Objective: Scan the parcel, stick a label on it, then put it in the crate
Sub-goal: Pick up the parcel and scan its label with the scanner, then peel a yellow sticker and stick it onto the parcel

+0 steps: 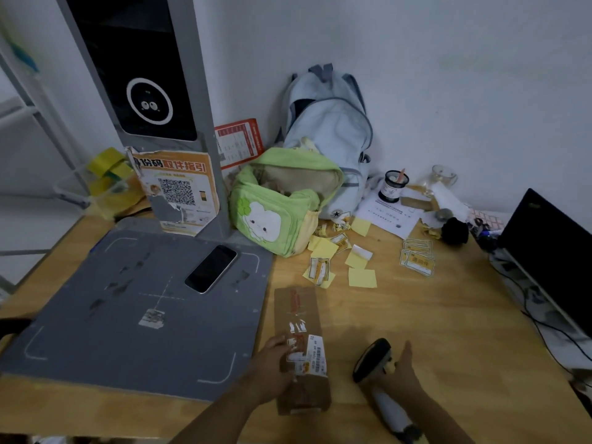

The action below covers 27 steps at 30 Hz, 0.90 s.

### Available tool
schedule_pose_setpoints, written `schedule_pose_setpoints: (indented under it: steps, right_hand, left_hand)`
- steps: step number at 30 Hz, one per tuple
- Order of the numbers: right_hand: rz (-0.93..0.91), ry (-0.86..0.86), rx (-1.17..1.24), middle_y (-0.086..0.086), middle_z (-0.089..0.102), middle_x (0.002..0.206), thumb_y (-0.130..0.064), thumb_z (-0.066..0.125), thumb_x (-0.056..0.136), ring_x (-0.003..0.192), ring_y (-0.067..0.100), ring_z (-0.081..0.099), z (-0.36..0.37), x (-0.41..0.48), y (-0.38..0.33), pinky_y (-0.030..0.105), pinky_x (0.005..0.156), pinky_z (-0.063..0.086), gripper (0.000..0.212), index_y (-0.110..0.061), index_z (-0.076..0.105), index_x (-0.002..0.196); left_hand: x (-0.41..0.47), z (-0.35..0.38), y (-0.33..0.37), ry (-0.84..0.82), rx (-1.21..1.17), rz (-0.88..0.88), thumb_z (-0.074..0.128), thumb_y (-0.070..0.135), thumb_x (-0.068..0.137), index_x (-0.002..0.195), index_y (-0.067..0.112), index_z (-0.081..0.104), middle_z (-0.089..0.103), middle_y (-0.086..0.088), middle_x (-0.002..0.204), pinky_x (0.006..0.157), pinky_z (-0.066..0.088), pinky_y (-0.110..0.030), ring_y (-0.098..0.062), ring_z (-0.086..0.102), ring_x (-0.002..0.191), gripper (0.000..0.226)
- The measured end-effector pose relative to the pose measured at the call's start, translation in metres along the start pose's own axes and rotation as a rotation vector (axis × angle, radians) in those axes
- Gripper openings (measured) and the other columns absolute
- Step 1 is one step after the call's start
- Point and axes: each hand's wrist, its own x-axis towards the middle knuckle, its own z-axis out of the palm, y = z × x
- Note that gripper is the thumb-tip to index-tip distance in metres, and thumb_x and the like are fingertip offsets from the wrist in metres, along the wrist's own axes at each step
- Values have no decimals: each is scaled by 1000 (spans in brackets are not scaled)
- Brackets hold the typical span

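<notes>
Head view: left hand [272,363] fingers press the long brown taped parcel [301,350]; right hand [398,370] grips scanner [373,358].

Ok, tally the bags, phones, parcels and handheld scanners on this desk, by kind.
Bags: 2 (green bag, blue backpack)
Phone: 1
Parcel: 1
Handheld scanner: 1
Total: 5

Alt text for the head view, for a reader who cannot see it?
A left hand holds down a brown parcel on a wooden table while the right hand grips a handheld scanner beside it. A phone lies on a grey scanning pad; bags and yellow labels sit behind.
</notes>
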Motion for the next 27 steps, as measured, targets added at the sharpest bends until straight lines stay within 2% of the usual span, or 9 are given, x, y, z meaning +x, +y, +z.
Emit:
schedule_pose_setpoints:
  steps: [2,3,4,6,7,9,12,16,27]
  right_hand:
    - [19,24,88,24,27,152,-4,83,65,134,40,38,-18,-3,-7,49,101,41,131,-15,-16,150]
    - [41,55,143,23,26,153,1,81,66,135,40,35,-28,-2,-10,49,102,40,125,-13,-9,151]
    - [54,83,177,22,27,153,3,80,67,135,40,35,-37,-3,-14,48,101,40,117,-11,0,152]
    - [19,100,185,22,37,146,-1,79,70,128,40,43,-54,-3,-24,46,91,47,97,-6,23,149]
    - [-8,82,200,23,47,139,-3,78,72,118,39,51,-62,-4,-30,43,80,51,84,-4,34,144]
    - [-70,51,276,23,61,120,-3,72,78,94,34,60,-79,-12,-49,31,61,43,58,-1,50,131]
    - [-235,171,379,18,66,97,-1,64,83,79,28,59,-105,-23,-82,29,60,41,39,-1,58,121]
    - [-420,349,475,17,64,97,-1,61,85,75,23,60,-130,-46,-126,28,61,45,31,-1,60,116]
    - [-451,303,503,10,65,83,-1,58,87,68,21,60,-135,-64,-146,30,62,45,17,-5,62,102]
  left_hand:
    - [6,-9,9,51,-68,-31,60,22,87,106,24,68,57,8,121,95,51,-26,-14,58,112,20]
    - [8,-16,15,66,-99,-42,59,18,88,88,26,66,63,6,103,86,55,-27,-15,62,100,11]
    - [12,-22,21,85,-129,-33,58,13,89,77,29,61,62,6,88,79,54,-25,-16,63,94,20]
    - [18,-38,38,98,-179,-5,55,3,90,79,22,61,58,7,78,63,47,-9,-15,60,84,23]
    - [20,-47,50,112,-220,8,55,0,90,87,14,65,58,4,81,56,45,-6,-12,59,79,18]
    - [26,-67,73,148,-359,7,56,-3,90,98,0,66,60,-5,87,48,45,-7,-7,61,66,14]
    - [33,-100,110,175,-511,13,60,4,89,102,5,65,62,-5,86,49,47,-17,-13,61,64,14]
    - [37,-142,158,203,-706,63,60,11,89,89,20,65,67,-3,92,55,45,-22,-15,60,66,10]
    - [41,-155,202,89,-801,106,57,9,89,85,20,64,66,0,84,61,43,-26,-14,58,66,13]
